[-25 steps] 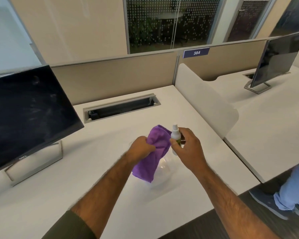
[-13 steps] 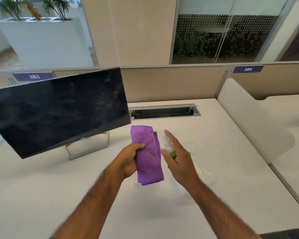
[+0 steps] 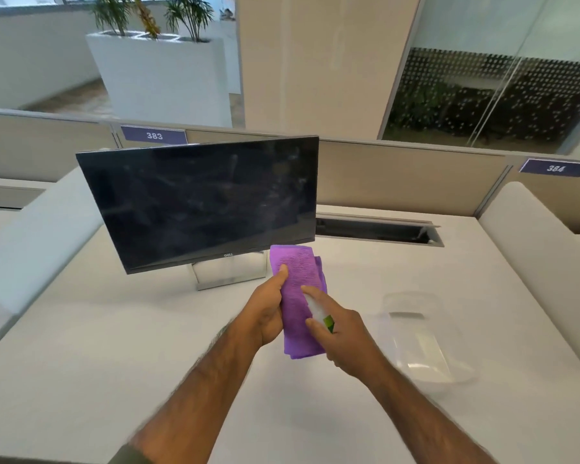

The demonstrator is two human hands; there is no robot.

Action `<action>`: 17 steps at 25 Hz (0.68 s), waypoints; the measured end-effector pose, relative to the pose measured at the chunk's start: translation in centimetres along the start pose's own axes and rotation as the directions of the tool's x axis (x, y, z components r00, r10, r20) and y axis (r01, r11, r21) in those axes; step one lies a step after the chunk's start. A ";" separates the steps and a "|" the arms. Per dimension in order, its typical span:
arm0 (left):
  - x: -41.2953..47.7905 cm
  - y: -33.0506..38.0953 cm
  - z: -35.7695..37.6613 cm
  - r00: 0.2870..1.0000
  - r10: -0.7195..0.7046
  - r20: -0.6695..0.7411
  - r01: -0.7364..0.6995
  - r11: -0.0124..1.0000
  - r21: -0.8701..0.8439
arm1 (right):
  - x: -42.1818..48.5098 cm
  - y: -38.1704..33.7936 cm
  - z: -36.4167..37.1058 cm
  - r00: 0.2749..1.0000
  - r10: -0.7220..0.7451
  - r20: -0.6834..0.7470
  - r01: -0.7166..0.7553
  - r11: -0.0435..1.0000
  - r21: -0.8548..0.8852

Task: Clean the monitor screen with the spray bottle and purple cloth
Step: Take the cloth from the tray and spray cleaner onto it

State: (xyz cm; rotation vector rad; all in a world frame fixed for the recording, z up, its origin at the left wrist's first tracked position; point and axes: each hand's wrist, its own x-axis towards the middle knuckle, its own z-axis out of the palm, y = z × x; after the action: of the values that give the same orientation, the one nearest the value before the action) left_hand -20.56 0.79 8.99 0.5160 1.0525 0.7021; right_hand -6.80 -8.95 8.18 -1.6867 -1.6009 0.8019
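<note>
A black monitor point(image 3: 208, 202) with a smudged, streaky screen stands tilted on the white desk, just left of centre. My left hand point(image 3: 267, 311) grips a folded purple cloth point(image 3: 297, 296) held upright below the screen's lower right corner. Against the cloth, my right hand point(image 3: 344, 339) holds a small spray bottle point(image 3: 320, 313) with a white top and green label. The forefinger lies along the nozzle, which points toward the cloth. Most of the bottle is hidden by the fingers.
A clear plastic container point(image 3: 419, 343) lies on the desk point(image 3: 98, 346) to the right of my hands. A cable slot point(image 3: 375, 229) is cut into the desk behind. Beige partition panels point(image 3: 399, 175) bound the back; a white divider point(image 3: 533, 236) stands on the right.
My view has swung left, bringing the monitor toward the centre. Both hands lifted the cloth and bottle off the clear container and carried them toward the monitor.
</note>
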 end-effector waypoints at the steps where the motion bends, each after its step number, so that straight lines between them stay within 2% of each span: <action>1: -0.1 0.2 -0.3 1.000 -0.002 -0.001 0.002 1.000 0.004 | 0.1 -0.2 0.3 1.000 0.016 0.020 -0.016 1.000 0.013; 5: -0.1 0.7 -1.3 1.000 -0.001 -0.010 0.001 1.000 0.031 | 0.4 -0.8 1.4 0.996 0.049 0.079 -0.051 0.998 0.023; 13: -0.1 0.8 -1.8 1.000 -0.003 0.026 0.002 1.000 0.029 | 1.2 -2.2 0.1 0.996 0.089 0.017 -0.091 0.977 0.192; 17: 0.2 0.5 -1.7 0.999 -0.006 0.044 0.004 0.999 0.042 | 3.2 -2.7 -2.1 0.997 0.082 0.011 -0.083 0.988 0.127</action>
State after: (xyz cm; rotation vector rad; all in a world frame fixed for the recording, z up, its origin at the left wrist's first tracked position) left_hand -22.21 1.41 8.48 0.5625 1.0286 0.6623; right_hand -6.52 -5.80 11.59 -1.6692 -1.4591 0.9314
